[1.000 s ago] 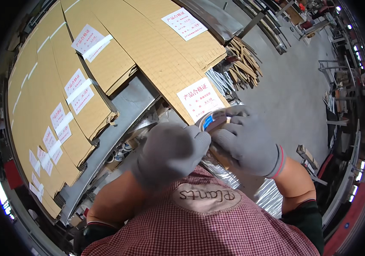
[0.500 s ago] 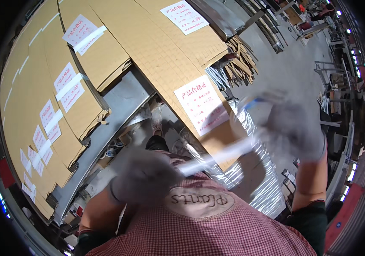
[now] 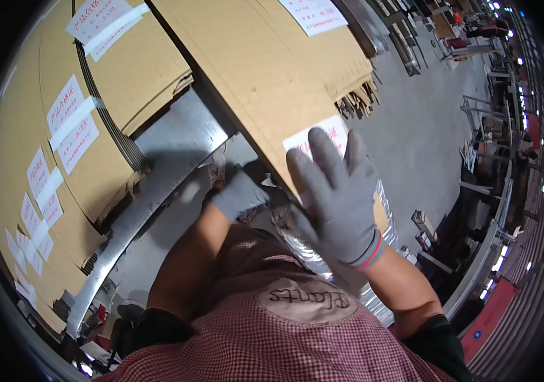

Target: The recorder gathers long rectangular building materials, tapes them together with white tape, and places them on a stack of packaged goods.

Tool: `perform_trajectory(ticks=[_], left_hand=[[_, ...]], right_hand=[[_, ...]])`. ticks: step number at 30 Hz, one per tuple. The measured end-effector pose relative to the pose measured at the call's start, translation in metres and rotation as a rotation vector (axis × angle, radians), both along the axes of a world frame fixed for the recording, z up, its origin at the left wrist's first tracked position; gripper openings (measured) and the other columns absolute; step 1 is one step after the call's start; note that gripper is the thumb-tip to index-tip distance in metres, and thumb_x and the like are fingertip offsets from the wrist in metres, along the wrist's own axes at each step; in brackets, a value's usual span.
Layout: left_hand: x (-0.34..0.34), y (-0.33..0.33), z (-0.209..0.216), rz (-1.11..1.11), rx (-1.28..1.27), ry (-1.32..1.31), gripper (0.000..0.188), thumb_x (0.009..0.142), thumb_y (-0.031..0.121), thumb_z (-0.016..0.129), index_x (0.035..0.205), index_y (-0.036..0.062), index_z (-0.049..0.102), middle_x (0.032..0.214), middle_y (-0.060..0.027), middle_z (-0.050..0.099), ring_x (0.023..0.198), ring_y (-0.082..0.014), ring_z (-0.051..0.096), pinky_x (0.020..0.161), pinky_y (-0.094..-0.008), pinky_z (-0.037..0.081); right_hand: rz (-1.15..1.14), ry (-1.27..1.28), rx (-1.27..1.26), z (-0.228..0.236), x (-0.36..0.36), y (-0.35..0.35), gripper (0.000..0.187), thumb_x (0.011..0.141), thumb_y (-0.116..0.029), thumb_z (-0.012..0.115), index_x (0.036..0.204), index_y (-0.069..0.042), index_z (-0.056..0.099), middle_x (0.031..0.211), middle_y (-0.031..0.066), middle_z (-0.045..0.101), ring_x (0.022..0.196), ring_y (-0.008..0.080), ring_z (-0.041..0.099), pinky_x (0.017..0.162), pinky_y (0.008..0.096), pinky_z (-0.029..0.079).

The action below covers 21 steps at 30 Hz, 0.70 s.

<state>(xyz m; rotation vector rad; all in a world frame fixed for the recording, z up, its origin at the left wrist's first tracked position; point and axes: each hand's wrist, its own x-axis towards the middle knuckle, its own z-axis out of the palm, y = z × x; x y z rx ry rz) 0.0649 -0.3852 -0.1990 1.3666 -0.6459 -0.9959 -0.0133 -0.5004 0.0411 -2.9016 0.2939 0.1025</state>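
A: Left glove (image 3: 241,193)?
B: Grey.
A: Right glove (image 3: 342,207)?
B: Grey, red cuff trim (image 3: 372,253).
A: Cardboard (image 3: 272,70)?
B: Tan. Label (image 3: 296,138) white, printed red.
A: Apron (image 3: 272,353)?
B: Fine red-and-white check; patch (image 3: 310,300) pale, dark-lettered.

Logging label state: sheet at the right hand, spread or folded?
Spread, where visible: the white sheet lies flat on the cardboard. The right hand hides the rest; cannot tell there.

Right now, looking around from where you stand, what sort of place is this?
Probably a workshop or packing area in a factory: there is stacked brown cardboard with white paper labels on it, and a broad grey floor beyond.
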Motion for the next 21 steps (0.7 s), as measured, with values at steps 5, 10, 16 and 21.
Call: perform_trajectory(ticks=[5,10,16,21], left_hand=[[0.077,0.085,0.173,-0.395,-0.053,-0.389,0.032,0.066,0.033,0.079,0.065,0.0090,0.058,0.064,-0.0034,0.047,0.064,-0.0169,0.050,0.067,-0.0341,0.040],[0.065,-0.013,0.251,-0.359,-0.310,-1.343,0.035,0.080,0.037,0.071,0.098,0.0071,0.067,0.085,-0.0108,0.059,0.071,-0.0234,0.058,0.066,-0.0344,0.046],[0.065,-0.069,0.201,-0.366,-0.361,-1.103,0.042,0.089,0.047,0.058,0.088,0.0079,0.072,0.106,-0.0114,0.065,0.110,-0.0306,0.053,0.098,-0.0430,0.039],[0.068,-0.063,0.198,-0.325,-0.360,-1.100,0.047,0.081,0.052,0.062,0.099,0.0094,0.070,0.106,-0.0097,0.062,0.107,-0.0303,0.055,0.099,-0.0424,0.038]], right_hand=[[-0.063,-0.218,-0.004,-0.012,-0.005,-0.004,0.066,0.071,-0.032,0.068,0.131,-0.013,0.049,0.134,0.0187,0.043,0.117,0.0457,0.038,0.081,0.0524,0.033],[0.074,-0.594,0.366,-0.026,-0.015,-0.028,0.018,0.075,-0.013,0.063,0.088,-0.001,0.058,0.106,0.0212,0.059,0.100,0.0430,0.052,0.093,0.0515,0.038],[-0.511,-0.259,1.100,0.016,-0.045,-0.120,0.035,0.091,-0.021,0.061,0.117,0.002,0.058,0.107,0.0083,0.064,0.098,0.0158,0.060,0.095,0.0319,0.043],[0.028,0.234,0.867,0.064,-0.003,-0.130,0.020,0.082,-0.026,0.070,0.074,-0.007,0.069,0.073,0.0031,0.067,0.085,0.0169,0.065,0.108,0.0444,0.031]])
